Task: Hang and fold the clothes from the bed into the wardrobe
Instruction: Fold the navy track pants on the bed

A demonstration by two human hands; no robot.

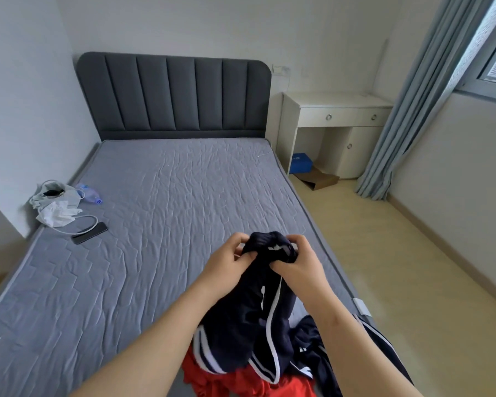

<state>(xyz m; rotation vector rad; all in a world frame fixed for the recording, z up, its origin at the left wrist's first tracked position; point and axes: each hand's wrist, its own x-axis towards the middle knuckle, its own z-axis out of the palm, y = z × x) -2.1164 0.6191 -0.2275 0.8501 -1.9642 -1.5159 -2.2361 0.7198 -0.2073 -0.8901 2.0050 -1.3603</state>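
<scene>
The person stands at the foot of the grey quilted bed [169, 196], both arms out over it. The left hand [226, 260] and the right hand [297, 266] are close together, fingers curled and pinching the bunched top edge of a navy garment with white stripes [235, 325]. It is held up off the mattress and hangs down between the forearms.

Its lower end drops onto a pile at six o'clock on the bed. There a red garment [229, 379] lies underneath, and a second navy striped piece [309, 342] lies just to its right, at about five o'clock.

Over at ten o'clock, by the wall-side edge, lie a dark phone [90, 232], a white plastic bag [56, 193] and a water bottle [90, 194]. At one o'clock, beyond the bed, a white desk [338, 106] stands with a blue box [301, 163] beneath it, and a grey-blue curtain [421, 110] hangs to its right.
</scene>
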